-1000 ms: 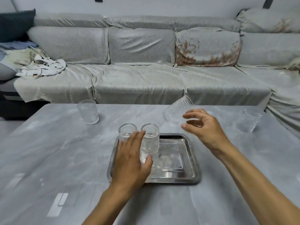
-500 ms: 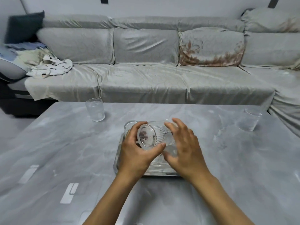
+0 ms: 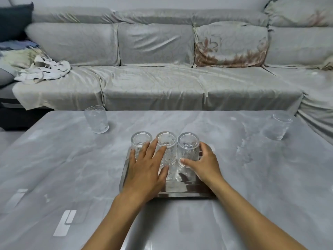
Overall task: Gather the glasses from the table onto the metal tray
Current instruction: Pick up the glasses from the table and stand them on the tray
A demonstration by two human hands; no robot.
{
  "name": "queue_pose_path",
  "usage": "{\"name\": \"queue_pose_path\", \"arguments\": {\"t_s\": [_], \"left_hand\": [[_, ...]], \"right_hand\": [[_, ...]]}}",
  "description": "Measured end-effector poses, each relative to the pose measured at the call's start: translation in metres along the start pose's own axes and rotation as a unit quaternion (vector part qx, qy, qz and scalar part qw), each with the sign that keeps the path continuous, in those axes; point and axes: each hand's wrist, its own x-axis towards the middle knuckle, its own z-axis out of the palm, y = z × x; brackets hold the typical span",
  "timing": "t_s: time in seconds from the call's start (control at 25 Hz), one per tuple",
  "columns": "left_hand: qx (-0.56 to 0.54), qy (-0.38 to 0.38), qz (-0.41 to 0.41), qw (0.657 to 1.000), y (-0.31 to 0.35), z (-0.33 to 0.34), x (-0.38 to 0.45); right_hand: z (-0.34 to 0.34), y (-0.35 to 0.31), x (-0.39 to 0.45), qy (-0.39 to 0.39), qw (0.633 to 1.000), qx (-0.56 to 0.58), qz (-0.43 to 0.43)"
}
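Three ribbed clear glasses stand upside down in a row on the metal tray (image 3: 182,195) at the table's middle: a left glass (image 3: 141,140), a middle glass (image 3: 166,139) and a right glass (image 3: 188,144). My left hand (image 3: 144,175) wraps the middle glass, thumb on its right side, fingers spread across it and the left glass. My right hand (image 3: 206,165) grips the right glass from its right side. Two more glasses stand upright on the table, one at the far left (image 3: 96,120) and one at the far right (image 3: 277,126).
The grey marble-look table (image 3: 72,168) runs up to a long grey covered sofa (image 3: 162,83) behind it. A crumpled white cloth (image 3: 45,70) lies on the sofa's left end.
My right hand carried a glass from the table's far side, turned it over with the left hand's help, and now holds it upside down on the tray beside the other two.
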Motion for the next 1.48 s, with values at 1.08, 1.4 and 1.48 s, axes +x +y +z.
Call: {"name": "queue_pose_path", "arguments": {"t_s": [1.08,1.4,1.48], "left_hand": [[0.000,-0.083,0.077,0.994,0.092,0.007,-0.043],[-0.013,-0.067,0.064,0.996,0.088,0.012,-0.033],[-0.034,-0.051,0.049,0.997,0.088,0.012,-0.030]], "right_hand": [[-0.250,0.069,-0.090,0.204,0.902,-0.368,0.095],[-0.295,0.107,-0.056,0.153,0.870,-0.420,0.209],[-0.285,0.100,-0.055,0.175,0.893,-0.372,0.181]]}}
